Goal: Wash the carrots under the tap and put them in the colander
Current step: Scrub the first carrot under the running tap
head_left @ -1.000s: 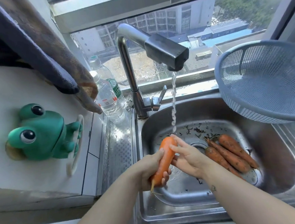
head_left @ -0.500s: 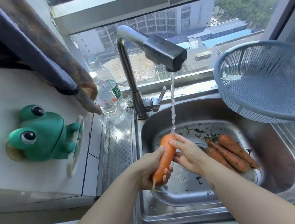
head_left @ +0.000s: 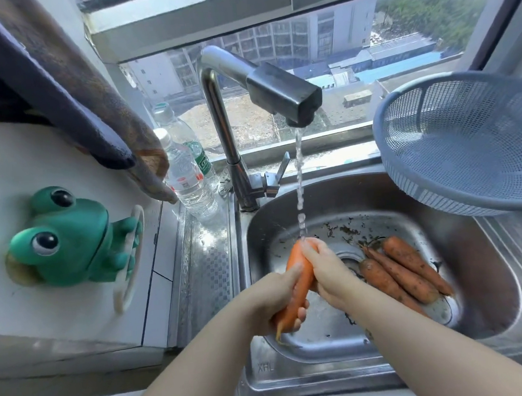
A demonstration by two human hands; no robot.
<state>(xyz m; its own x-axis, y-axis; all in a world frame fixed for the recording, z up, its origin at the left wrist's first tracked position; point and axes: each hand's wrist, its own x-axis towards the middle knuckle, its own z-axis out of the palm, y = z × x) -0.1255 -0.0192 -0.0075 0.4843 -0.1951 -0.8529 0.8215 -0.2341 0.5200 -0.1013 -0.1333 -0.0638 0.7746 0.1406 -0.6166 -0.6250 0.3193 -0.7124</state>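
Note:
An orange carrot [head_left: 299, 284] stands tilted over the steel sink [head_left: 484, 274], its thick end up under the running water from the tap [head_left: 286, 97]. My left hand [head_left: 271, 303] grips its lower, thin end. My right hand [head_left: 328, 273] wraps around its upper part, fingers curled over the top where the water lands. Three dirty carrots [head_left: 406, 269] lie side by side on the sink floor to the right of the drain. A blue mesh colander [head_left: 467, 141] sits empty on the right, overhanging the sink's back right corner.
Two plastic water bottles [head_left: 186, 178] stand left of the tap base. A green frog holder [head_left: 66, 238] is stuck to the left wall, with a hanging towel [head_left: 67, 88] above it. Soil specks lie on the sink floor behind the drain.
My right hand has slid up the carrot and now covers its top end under the water. The left hand keeps the same hold.

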